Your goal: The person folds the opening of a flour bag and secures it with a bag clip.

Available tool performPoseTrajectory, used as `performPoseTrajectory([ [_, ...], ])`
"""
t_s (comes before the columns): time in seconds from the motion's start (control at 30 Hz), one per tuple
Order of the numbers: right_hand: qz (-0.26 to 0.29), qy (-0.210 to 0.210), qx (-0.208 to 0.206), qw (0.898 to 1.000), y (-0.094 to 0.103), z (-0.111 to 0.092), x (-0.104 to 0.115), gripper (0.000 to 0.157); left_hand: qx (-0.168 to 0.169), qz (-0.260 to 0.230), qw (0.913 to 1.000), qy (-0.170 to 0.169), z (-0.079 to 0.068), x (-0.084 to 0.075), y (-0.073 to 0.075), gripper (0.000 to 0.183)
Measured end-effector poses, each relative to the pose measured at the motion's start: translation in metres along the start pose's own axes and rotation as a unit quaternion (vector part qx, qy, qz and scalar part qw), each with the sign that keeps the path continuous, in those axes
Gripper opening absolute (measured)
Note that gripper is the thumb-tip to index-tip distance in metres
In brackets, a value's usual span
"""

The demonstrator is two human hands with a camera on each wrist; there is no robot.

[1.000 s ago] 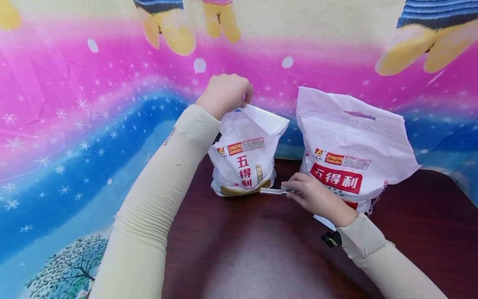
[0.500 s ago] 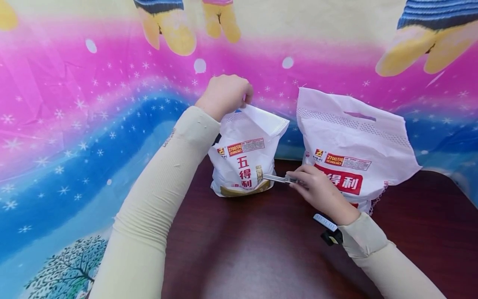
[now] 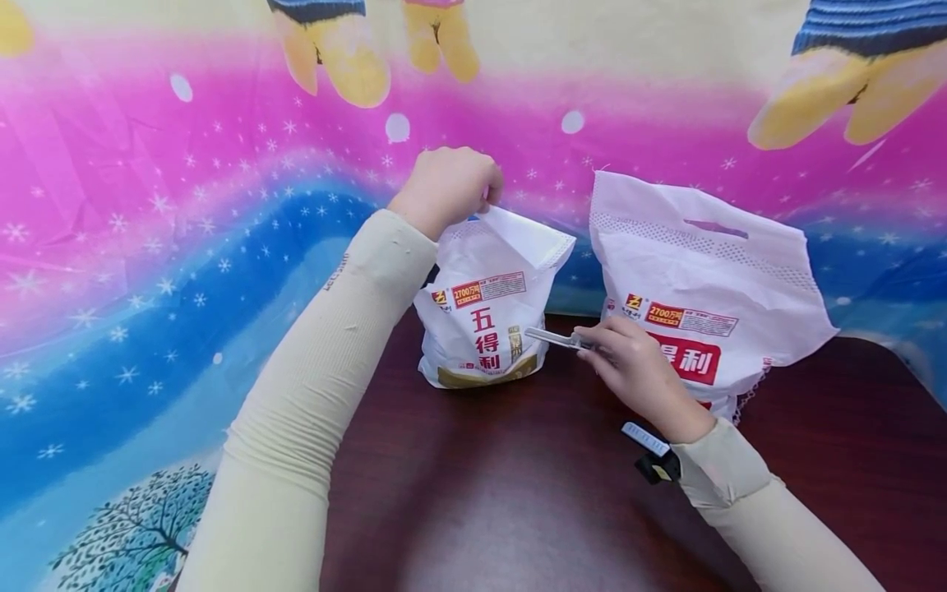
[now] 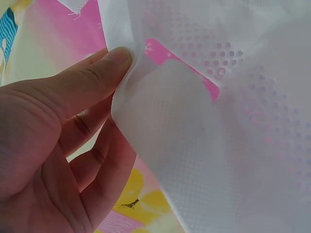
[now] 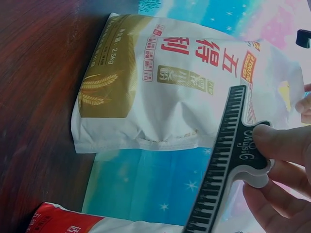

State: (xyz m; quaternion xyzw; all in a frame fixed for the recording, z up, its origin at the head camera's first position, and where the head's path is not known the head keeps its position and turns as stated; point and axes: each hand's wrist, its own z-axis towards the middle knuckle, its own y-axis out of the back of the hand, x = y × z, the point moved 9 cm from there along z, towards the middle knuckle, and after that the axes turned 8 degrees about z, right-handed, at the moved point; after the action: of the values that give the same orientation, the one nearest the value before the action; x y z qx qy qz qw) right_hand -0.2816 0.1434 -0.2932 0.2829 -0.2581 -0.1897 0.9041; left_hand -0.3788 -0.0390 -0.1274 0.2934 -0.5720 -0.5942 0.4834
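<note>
My left hand [image 3: 451,185] pinches the top edge of the smaller white flour bag [image 3: 481,255], which stands upright on the table. In the left wrist view, thumb and fingers [image 4: 95,75] hold the folded-over edge beside the handle slot. The right hand [image 3: 639,370] grips a clip [image 3: 551,338] with a piano-key pattern in front of the bag's right side. Up close, the right wrist view shows the thumb on the handle of this black-and-white clip [image 5: 221,160]; its long bar appears shut. Whether it touches the bag I cannot tell.
A larger white flour bag [image 3: 703,279] with a red label stands right of the smaller one, partly behind my right hand. A light blue strip-like object [image 3: 645,439] shows by my right wrist. Behind the dark wooden table [image 3: 488,493] hangs a printed cloth [image 3: 296,164].
My right hand has risen with the clip, moving slightly right, from the bag's bottom edge to the middle of its front. The left hand keeps its place on the bag's top.
</note>
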Motion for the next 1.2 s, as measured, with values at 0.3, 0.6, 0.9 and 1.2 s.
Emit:
performPoseTrajectory([
  [0.3,-0.017,-0.018,-0.043,0.999,0.014,0.003,0.003,0.04,-0.001,-0.001,1.0,-0.001,0.001,-0.001,0.0,0.024],
  [0.6,-0.028,-0.021,-0.062,0.997,0.022,0.005,0.006,0.04,0.0,-0.008,1.0,-0.001,0.0,0.0,-0.002,0.023],
  [0.9,-0.027,-0.011,-0.088,0.996,0.031,0.007,0.016,0.04,-0.004,-0.009,0.9999,-0.003,-0.001,0.0,-0.003,0.022],
  [1.2,-0.026,-0.001,-0.12,0.992,0.042,0.014,0.022,0.036,-0.009,-0.009,0.9999,0.0,-0.003,0.001,-0.003,0.022],
])
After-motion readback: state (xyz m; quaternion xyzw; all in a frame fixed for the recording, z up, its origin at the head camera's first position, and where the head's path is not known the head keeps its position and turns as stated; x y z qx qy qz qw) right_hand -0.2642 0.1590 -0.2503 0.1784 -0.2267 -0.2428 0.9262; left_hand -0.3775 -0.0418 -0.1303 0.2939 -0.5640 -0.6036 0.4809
